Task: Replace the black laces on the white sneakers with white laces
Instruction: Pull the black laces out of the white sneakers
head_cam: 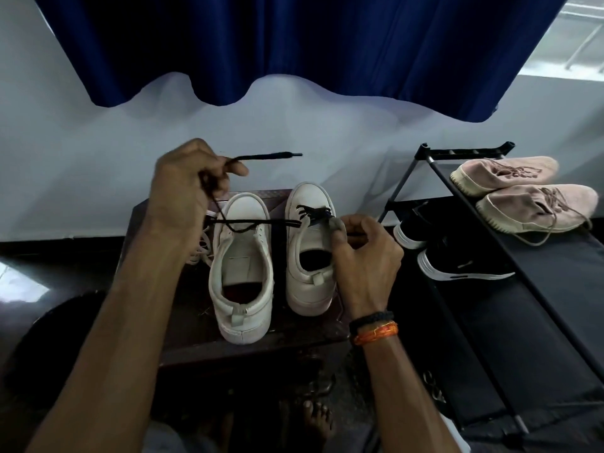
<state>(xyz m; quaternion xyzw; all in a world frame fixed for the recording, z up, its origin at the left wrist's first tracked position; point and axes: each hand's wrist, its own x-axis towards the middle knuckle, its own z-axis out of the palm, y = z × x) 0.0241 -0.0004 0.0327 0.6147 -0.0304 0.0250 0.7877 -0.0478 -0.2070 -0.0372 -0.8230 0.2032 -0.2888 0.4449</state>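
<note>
Two white sneakers stand side by side on a dark low table, heels toward me. The left sneaker has no lace in it. The right sneaker still carries a black lace in its front eyelets. My left hand is raised above the left shoe and grips that lace, whose free end sticks out to the right. The lace runs taut across the left shoe to the right one. My right hand holds the right sneaker at its collar and tongue. White laces lie bunched left of the left shoe.
A black shoe rack stands at the right, with a pink pair of shoes on top and a black pair on the lower shelf. A blue curtain hangs over the white wall behind. My bare foot is under the table.
</note>
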